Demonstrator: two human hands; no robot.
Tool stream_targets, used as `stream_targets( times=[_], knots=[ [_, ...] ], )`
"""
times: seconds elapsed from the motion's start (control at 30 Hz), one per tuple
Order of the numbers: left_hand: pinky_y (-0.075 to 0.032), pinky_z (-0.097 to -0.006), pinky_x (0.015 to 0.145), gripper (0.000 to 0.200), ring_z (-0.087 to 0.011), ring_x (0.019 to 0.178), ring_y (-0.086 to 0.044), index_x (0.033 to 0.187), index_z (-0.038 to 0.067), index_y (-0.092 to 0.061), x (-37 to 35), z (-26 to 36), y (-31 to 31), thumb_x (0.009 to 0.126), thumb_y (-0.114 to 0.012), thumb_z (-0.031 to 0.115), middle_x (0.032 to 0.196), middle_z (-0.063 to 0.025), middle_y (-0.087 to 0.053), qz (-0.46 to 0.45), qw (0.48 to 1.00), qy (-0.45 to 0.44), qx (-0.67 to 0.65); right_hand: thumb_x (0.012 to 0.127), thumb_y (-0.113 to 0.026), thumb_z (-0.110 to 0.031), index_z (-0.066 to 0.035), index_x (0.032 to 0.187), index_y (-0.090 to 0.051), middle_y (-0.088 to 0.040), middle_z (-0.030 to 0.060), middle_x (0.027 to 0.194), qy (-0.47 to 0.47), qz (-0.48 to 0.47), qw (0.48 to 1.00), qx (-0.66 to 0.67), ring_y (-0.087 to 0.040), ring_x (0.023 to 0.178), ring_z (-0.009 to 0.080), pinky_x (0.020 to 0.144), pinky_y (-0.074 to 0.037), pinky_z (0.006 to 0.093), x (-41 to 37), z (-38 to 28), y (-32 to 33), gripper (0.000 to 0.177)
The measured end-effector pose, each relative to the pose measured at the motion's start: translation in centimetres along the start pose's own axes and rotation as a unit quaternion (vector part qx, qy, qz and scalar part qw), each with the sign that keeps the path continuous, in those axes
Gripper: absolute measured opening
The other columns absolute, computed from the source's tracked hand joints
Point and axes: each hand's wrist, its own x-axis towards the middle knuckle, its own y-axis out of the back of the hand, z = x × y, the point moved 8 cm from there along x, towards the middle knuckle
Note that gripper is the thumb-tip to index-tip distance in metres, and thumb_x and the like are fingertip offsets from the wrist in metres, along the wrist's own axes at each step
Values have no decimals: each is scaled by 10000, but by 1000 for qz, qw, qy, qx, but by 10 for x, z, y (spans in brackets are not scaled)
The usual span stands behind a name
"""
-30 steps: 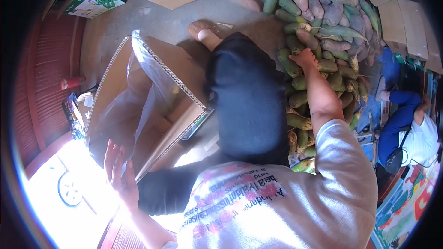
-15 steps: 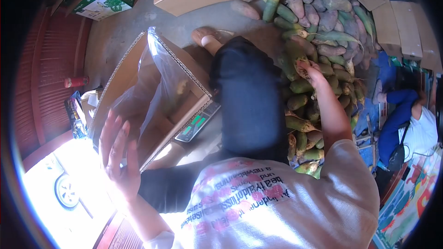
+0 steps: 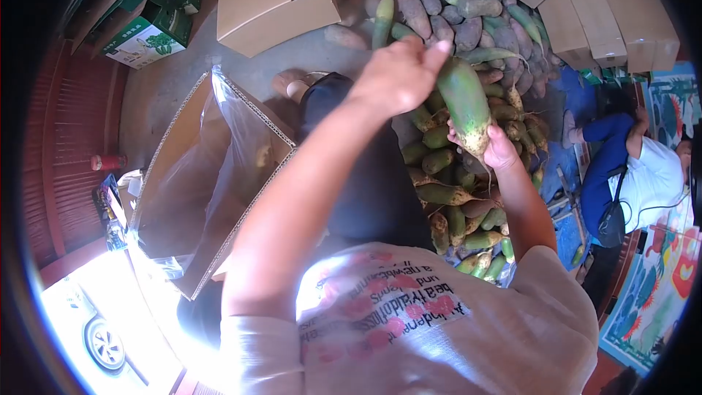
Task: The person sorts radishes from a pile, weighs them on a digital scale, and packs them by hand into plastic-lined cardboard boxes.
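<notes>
A large green radish (image 3: 464,102) with a pale, root-tipped lower end is raised over the pile. My right hand (image 3: 499,148) is closed round its lower end. My left hand (image 3: 401,77) is at the radish's upper end, fingers curled and thumb against the top; part of its grip is hidden. Beneath and beyond lie many more green radishes (image 3: 442,194), some with thin roots. To the left stands an open cardboard box (image 3: 248,113) with a clear plastic liner (image 3: 238,124). Something pale shows inside it, too blurred to name.
Closed cardboard boxes (image 3: 274,4) stand at the back, with more cartons (image 3: 607,18) at the right rear. Purplish roots (image 3: 468,33) are heaped behind the radishes. Green printed boxes (image 3: 150,36) sit back left. Another person (image 3: 643,175) is at the far right.
My left hand has swung from beside the open box across to the radish's top. My right hand has lifted the radish off the pile. The view has shifted a little.
</notes>
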Motion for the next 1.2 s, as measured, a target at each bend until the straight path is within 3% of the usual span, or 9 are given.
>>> stream_targets(
  times=[0.07, 0.3, 0.5, 0.7, 0.87, 0.97, 1.07, 1.13, 1.2],
  knots=[
    [-447, -469, 916, 647, -401, 1048, -588, 1076, 21, -616, 9, 9, -16, 940, -336, 588, 1045, -247, -638, 2, 992, 3, 130, 770, -707, -359, 43, 1308, -427, -560, 192, 1220, -7, 2, 998, -67, -593, 1084, 274, 988, -452, 446, -7, -10, -5, 727],
    [-510, -466, 814, 410, -380, 883, -644, 906, 102, -676, -5, 7, -45, 955, -408, 408, 902, -195, -670, 37, 989, -31, 140, 687, -765, -252, 45, 1310, -405, -538, 84, 1194, -23, 77, 972, -218, -507, 1120, 162, 960, -405, 291, -35, -33, 9, 778],
    [-526, -474, 763, 302, -381, 815, -657, 849, 87, -661, -8, 3, -74, 926, -469, 307, 842, -193, -673, 61, 991, -47, 113, 693, -780, -205, 44, 1354, -377, -551, 85, 1201, -12, 143, 936, -321, -533, 1071, 145, 933, -427, 286, -63, -44, 1, 814],
    [-542, -395, 695, 169, -317, 788, -690, 937, 130, -664, -24, 50, -104, 830, -604, 245, 855, -135, -691, 23, 968, -174, 180, 763, -759, -131, 1, 1225, -537, -629, 55, 1055, -47, 354, 849, -389, -596, 918, 128, 810, -479, 271, -74, -33, 48, 529],
    [-525, -439, 678, 64, -325, 757, -673, 772, 90, -647, -28, 58, 19, 732, -599, 98, 780, -160, -667, 228, 947, -209, 88, 790, -747, -138, -39, 1132, -590, -651, 47, 937, 48, 383, 832, -399, -620, 776, 121, 688, -504, 268, -49, -77, 56, 388],
    [-534, -416, 670, 267, -311, 753, -671, 820, 118, -681, -80, 36, 147, 862, -589, 365, 803, -131, -679, 408, 874, -88, 248, 795, -742, -117, -7, 1282, -493, -612, 75, 1083, 94, 349, 781, -509, -596, 938, 148, 816, -485, 267, -12, -141, 19, 558],
    [-540, -422, 683, 422, -272, 741, -689, 865, 62, -690, -168, -18, 237, 876, -570, 466, 756, -137, -677, 377, 879, 17, 291, 808, -718, -91, 30, 1356, -417, -559, 101, 1202, 184, 268, 773, -545, -555, 1057, 167, 932, -429, 291, 34, -188, -47, 637],
    [-539, -410, 683, 349, -318, 790, -667, 992, 84, -670, -212, -75, 247, 887, -586, 405, 853, -140, -683, 285, 896, -22, 341, 834, -690, -87, 32, 1393, -360, -513, 102, 1270, 214, 130, 744, -620, -518, 1124, 168, 980, -389, 286, 72, -195, -141, 659],
    [-542, -395, 684, 334, -339, 762, -659, 1039, 86, -660, -239, -108, 239, 856, -645, 365, 847, -149, -679, 204, 913, 44, 352, 795, -696, -121, 46, 1378, -374, -490, 119, 1305, 216, 54, 735, -640, -502, 1177, 190, 1019, -363, 307, 91, -188, -179, 686]
  ],
)
